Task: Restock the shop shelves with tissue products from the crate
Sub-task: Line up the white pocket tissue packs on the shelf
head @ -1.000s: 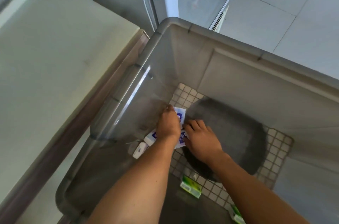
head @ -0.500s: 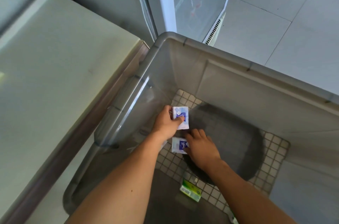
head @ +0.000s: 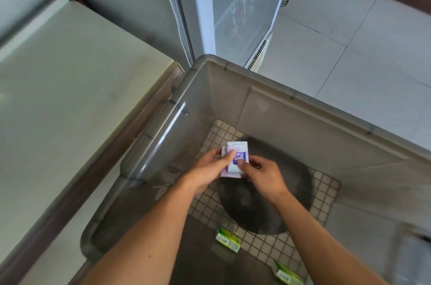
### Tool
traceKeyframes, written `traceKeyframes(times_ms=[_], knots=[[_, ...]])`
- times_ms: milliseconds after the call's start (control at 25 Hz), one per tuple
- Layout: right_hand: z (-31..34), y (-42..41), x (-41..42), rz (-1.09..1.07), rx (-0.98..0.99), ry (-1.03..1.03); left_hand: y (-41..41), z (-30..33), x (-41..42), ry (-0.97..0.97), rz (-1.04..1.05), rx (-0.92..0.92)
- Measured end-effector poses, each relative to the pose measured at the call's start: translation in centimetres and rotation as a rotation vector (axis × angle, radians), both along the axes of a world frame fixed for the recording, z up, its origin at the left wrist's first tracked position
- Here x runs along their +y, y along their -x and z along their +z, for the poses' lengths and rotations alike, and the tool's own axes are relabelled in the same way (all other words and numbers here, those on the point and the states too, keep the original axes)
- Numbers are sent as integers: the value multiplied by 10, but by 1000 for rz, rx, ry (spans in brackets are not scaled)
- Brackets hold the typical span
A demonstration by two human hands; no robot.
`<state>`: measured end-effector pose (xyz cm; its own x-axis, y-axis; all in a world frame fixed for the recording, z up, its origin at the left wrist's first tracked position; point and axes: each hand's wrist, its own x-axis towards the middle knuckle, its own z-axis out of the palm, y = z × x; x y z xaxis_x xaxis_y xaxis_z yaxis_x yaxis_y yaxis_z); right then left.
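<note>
Down inside the grey crate, the left hand and right hand together pinch a small stack of white-and-blue tissue packs between them, two green packs lying nearer the wrists.

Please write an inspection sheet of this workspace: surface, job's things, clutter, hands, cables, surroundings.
Surface: grey crate with a grid floor; a dark round shadow lies on it.
Job's things: white-and-blue tissue packs held stacked above the crate floor; two green packs lie on the floor nearer the person.
Clutter: nothing seen.
Hands: left hand grips the stack from the left; right hand pinches the front pack, thumb on its face.
Cables: nothing seen.
Surroundings: pale counter at left, glass-door cabinet beyond the crate, tiled floor at right.
</note>
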<state>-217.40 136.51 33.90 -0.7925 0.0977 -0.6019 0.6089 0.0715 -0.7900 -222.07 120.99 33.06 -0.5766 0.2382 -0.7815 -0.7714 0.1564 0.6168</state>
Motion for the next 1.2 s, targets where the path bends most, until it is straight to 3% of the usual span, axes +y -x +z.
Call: traceKeyframes(times_ms=[160,240,440,640,760,880,920,1040,1200], knots=[[-5,9,-12,-24,-2,40,12,19,-12,77,62,127],[-19,8,-21,-81,-129,37,19,26,-19,63,96,146],[-69,-14,-89,109,-465,133,26,31,-22,68,14,148],[-102,-12,-138,-20,-557,159,21,29,-24,127,-54,132],[-86,-12,-105,-239,-471,168,19,24,-24,100,-8,121],[-46,-14,-32,-662,-230,164,19,18,-18,145,9,145],[-29,-15,-12,-715,-138,206,17,16,-13,171,-9,155],[15,-9,16,-490,84,200,11,21,4,158,-90,146],[35,2,6,-220,155,-162,7,33,15,-62,-27,31]])
